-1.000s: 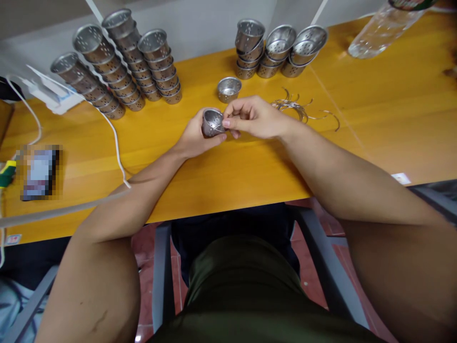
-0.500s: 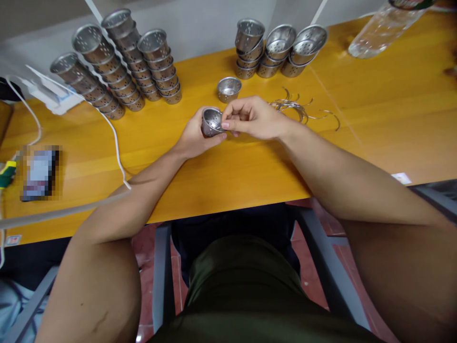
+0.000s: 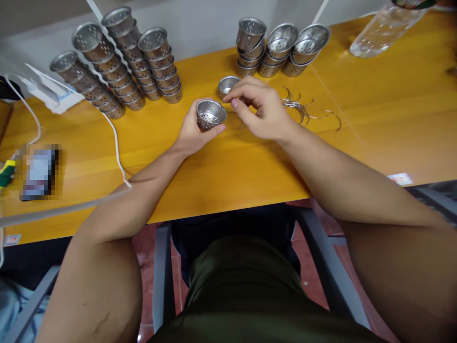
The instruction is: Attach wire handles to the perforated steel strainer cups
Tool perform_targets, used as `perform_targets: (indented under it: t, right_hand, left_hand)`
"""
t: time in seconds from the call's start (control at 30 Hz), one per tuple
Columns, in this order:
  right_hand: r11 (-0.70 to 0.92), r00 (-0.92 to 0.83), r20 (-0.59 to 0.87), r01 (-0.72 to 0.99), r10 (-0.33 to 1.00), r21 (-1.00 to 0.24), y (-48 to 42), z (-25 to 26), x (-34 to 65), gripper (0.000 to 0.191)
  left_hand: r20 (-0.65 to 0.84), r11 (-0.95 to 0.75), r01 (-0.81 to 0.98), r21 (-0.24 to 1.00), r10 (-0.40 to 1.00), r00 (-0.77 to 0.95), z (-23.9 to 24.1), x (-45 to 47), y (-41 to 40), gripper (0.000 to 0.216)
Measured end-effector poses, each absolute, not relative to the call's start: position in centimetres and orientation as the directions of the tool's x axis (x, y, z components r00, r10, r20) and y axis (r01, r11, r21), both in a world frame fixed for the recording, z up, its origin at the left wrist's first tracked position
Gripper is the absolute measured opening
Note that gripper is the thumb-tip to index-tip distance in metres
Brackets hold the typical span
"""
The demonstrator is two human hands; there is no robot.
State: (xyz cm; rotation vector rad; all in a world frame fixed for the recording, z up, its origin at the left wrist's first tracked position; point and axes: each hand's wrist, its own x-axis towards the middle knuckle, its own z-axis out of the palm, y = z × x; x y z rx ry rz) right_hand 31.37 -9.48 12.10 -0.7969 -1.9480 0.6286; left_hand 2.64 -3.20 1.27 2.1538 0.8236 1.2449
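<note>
With left hand [image 3: 193, 131] wrapped firmly round the held cup [image 3: 211, 115], perforated and tilted mouth-up, and right hand [image 3: 266, 109] raised just beside its rim, thumb and forefinger close to each other, hard to say whether pinching anything. Working over the middle of the table [image 3: 228, 176], between front and back edges. Best to leave undisturbed the left stacks [image 3: 117, 76] and right stacks [image 3: 273, 57], ranged along the back edge; likewise the wire pile [image 3: 299, 106], off toward the right edge. Judging by the pose, wise to brace the held cup low with left palm and fingers, turning it until showing a wall hole plainly. Better, too, to guide the thin wire [image 3: 241, 125], curving just right of the held cup, with a light pinch near its tip, probably avoiding a kink. Can't make out whether hooked to the cup or resting on the table, so check by a gentle lift before bending. Against half a second earlier: drew right fingertips off the rim, shifted the held cup slightly toward the left edge, showing more of its inside, covered part of the loose cup [image 3: 226, 86] behind, and bared the thin wire.
</note>
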Motion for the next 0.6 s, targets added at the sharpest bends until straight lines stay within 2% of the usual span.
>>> perform_targets:
  t: [0.27, 0.43, 0.6]
  right_hand:
    - [0.682, -0.518, 0.484, 0.313, 0.706, -0.661, -8.9, 10.7, 31.4, 0.026]
    - [0.736, -0.595, 0.5, 0.251, 0.63, -0.629, -9.0, 9.8, 30.9, 0.027]
    - [0.745, -0.559, 0.532, 0.266, 0.636, -0.611, -8.1, 10.5, 32.1, 0.033]
  left_hand:
    - [0.578, -0.68, 0.22, 0.7, 0.72, 0.385, 1.4, 2.9, -3.6, 0.109]
    - [0.585, -0.684, 0.186, 0.706, 0.71, 0.392, 1.7, 3.2, -4.1, 0.109]
    - [0.539, -0.65, 0.166, 0.741, 0.724, 0.431, 1.7, 3.5, -4.3, 0.114]
